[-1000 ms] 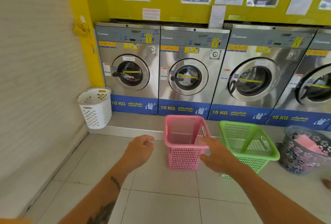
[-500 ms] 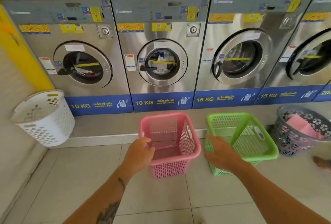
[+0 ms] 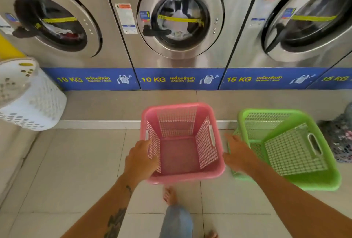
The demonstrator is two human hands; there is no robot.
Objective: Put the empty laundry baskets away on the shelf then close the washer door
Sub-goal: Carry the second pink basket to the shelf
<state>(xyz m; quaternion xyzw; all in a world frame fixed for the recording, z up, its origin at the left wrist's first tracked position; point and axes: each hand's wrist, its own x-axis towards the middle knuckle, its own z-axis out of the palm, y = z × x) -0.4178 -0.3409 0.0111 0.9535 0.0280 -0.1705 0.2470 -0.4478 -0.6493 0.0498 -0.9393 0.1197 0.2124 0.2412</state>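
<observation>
An empty pink basket stands on the tiled floor in front of the middle 10 KG washer. My left hand grips its left rim. My right hand is open in the gap between the pink basket's right side and an empty green basket, which sits tilted against the raised step. To the right, the door of the 15 KG washer looks slightly ajar at its left edge.
A white basket leans on the concrete step at the far left. A dark basket with clothes sits at the right edge. My bare foot and knee are just behind the pink basket.
I have stepped closer and bent down. My left hand went from the near corner to the pink basket's left rim, and my right hand came in between the two baskets.
</observation>
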